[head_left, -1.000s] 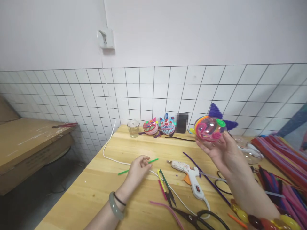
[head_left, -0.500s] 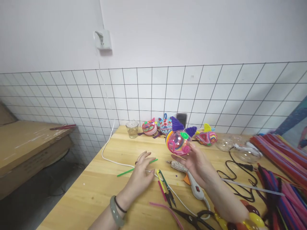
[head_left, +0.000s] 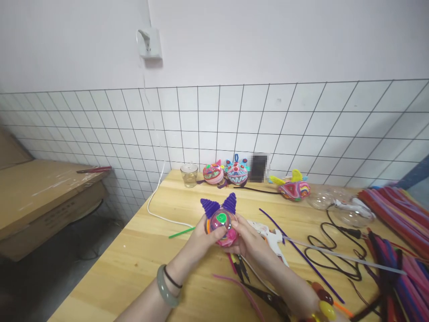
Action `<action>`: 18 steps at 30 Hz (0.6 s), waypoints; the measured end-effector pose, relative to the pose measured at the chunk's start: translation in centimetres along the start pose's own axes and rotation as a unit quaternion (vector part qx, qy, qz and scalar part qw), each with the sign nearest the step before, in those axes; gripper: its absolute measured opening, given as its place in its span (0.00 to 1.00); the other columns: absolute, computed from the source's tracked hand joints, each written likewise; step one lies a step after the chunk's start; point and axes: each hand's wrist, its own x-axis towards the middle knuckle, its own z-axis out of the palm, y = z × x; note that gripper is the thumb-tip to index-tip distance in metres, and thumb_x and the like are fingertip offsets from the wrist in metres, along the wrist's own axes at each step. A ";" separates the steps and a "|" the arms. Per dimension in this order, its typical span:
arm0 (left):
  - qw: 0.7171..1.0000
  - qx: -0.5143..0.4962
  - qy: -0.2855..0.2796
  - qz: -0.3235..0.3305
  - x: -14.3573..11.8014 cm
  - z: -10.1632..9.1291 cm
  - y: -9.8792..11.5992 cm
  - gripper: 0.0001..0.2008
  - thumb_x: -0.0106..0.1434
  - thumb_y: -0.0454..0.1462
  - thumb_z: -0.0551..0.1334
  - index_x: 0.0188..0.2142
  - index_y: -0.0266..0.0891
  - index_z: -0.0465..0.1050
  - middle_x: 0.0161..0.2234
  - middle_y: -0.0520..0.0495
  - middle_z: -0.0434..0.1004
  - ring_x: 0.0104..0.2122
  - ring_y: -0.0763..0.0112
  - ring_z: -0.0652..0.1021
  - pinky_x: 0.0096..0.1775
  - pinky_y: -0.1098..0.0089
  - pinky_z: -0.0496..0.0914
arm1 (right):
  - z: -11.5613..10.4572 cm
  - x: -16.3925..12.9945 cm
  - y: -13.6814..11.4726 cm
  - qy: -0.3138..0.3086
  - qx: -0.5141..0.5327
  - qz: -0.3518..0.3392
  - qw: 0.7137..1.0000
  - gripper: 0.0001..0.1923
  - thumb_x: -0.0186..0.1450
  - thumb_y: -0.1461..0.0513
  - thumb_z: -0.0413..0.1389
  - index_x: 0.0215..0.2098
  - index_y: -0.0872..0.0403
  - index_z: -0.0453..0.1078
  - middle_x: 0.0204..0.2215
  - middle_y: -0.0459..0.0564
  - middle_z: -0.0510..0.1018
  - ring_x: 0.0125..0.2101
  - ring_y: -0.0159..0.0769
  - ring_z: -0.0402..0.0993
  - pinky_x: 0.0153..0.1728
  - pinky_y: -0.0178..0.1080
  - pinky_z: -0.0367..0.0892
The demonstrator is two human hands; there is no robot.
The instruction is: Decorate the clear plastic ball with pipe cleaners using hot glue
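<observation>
**Both hands cupping the decorated ball**

The left hand [head_left: 197, 243] and right hand [head_left: 250, 243] are together, closed around a clear ball [head_left: 221, 225] wrapped in coloured pipe cleaners, with two purple ears [head_left: 219, 205] standing up above the fingers. The ball is held just above the table [head_left: 140, 255], in front of the body.

Handling judgement: the shell looks hard and smooth while the fuzzy trim is glued on, so pressure is best kept on bare plastic, with the ears upright and unpinched.

Just to the right of the hands lies a white glue gun [head_left: 270, 232], its nozzle near the right fingers; it may be hot, so knuckles should stay off it. Below the hands are small snips [head_left: 240, 264] and scissors [head_left: 268, 300]. A green pipe cleaner [head_left: 181, 232] lies just left. Beyond the hands, finished balls [head_left: 226, 173] stand by the wall.
</observation>
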 end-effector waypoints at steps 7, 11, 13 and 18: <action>0.996 -0.046 0.069 0.027 -0.1 -0.1 -0.2 0.27 0.46 0.45 0.73 0.44 0.38 0.72 0.40 0.42 0.80 0.40 0.61 0.78 0.43 0.65 0.70 | -0.2 -0.1 1.7 -0.079 0.073 0.131 0.985 0.23 0.56 0.44 0.62 0.32 0.55 0.66 0.24 0.43 0.75 0.18 0.22 0.67 0.19 0.26 0.60; 0.994 -0.060 0.077 0.040 0.1 -0.4 -0.7 0.24 0.49 0.47 0.71 0.43 0.38 0.74 0.44 0.41 0.79 0.43 0.61 0.77 0.49 0.63 0.66 | -0.2 -0.5 1.2 -0.105 0.030 0.155 0.982 0.24 0.53 0.46 0.65 0.24 0.55 0.62 0.11 0.31 0.53 0.11 0.17 0.39 0.11 0.26 0.37; 0.994 -0.069 0.081 0.035 0.3 -0.6 -0.8 0.26 0.48 0.48 0.71 0.43 0.37 0.74 0.44 0.40 0.78 0.43 0.60 0.76 0.51 0.61 0.65 | -0.5 -0.7 0.4 -0.104 0.002 0.138 0.985 0.23 0.53 0.45 0.65 0.25 0.55 0.64 0.10 0.30 0.50 0.11 0.18 0.36 0.11 0.27 0.34; 0.988 -0.136 0.077 0.018 0.7 -0.7 -0.6 0.26 0.49 0.48 0.71 0.43 0.35 0.74 0.43 0.40 0.79 0.43 0.59 0.77 0.52 0.59 0.65 | -2.8 -1.9 -4.2 -0.032 -0.018 -0.003 0.999 0.22 0.53 0.46 0.65 0.24 0.53 0.64 0.11 0.30 0.44 0.13 0.19 0.36 0.13 0.28 0.35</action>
